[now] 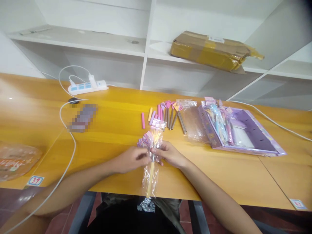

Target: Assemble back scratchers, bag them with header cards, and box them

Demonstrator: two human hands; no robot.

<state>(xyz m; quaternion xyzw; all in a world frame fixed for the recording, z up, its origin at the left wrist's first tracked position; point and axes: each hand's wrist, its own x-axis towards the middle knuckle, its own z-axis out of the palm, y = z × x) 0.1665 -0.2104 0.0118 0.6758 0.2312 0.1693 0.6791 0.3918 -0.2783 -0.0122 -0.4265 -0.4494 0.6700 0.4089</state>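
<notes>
A yellow back scratcher (151,175) lies inside a long clear plastic bag (156,125) in front of me, its claw head pointing away. My right hand (172,154) pinches the bagged scratcher around its metal shaft, thumb on top. On the bag's other side, my left hand (133,159) has its fingers curled in against the plastic, slightly blurred. Pink and purple printed cards (145,140) show beside the claw head, just beyond my left fingers. The bag's lower end hangs past the table edge.
Loose claw heads on metal rods (168,113) and coloured handle sleeves (143,121) lie ahead. Empty plastic bags (195,126) sit beside a purple box (258,130) with bagged scratchers. At left are a power strip (85,87), a white cable (73,143) and a blurred-out object (84,117).
</notes>
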